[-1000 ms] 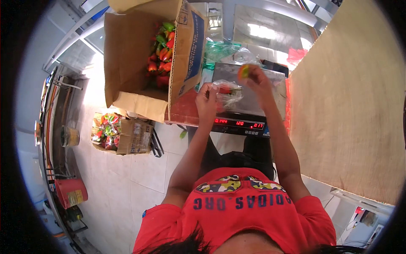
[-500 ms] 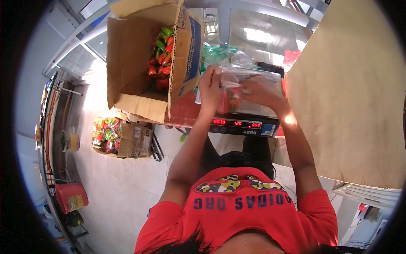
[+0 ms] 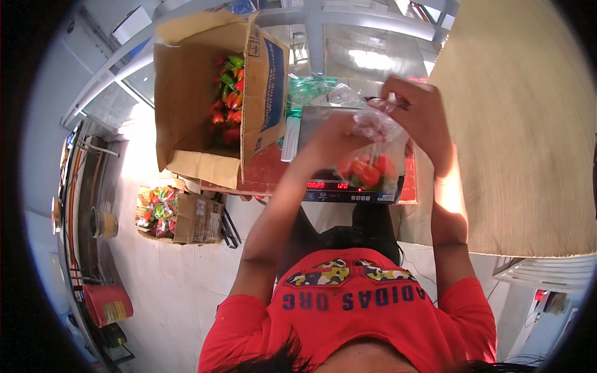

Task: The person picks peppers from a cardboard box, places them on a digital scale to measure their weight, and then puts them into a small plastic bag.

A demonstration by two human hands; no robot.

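A clear plastic bag with several red and orange peppers (image 3: pixel 368 171) hangs in the air over the front of a weighing scale (image 3: pixel 328 196) with a lit red display. My left hand (image 3: pixel 341 138), slightly blurred, is closed round the bag's gathered neck. Higher up and to the right, my right hand (image 3: pixel 418 102) pinches the bunched top of the same bag. To the left a tall cardboard box (image 3: pixel 194 102) stands open, with loose red and green peppers (image 3: pixel 231 93) inside.
Clear and green-tinted plastic bags (image 3: pixel 311 88) lie behind the scale. A large cardboard sheet (image 3: pixel 516 137) rises close to my right arm. On the floor at left, a smaller carton (image 3: pixel 202 219) holds bagged peppers (image 3: pixel 163 210). The red tabletop (image 3: pixel 264 169) shows beneath the tall box.
The bag of peppers has come up off the scale and toward me. Both my hands shifted right, the right one rising to the bag's top. The scale's reading has changed.
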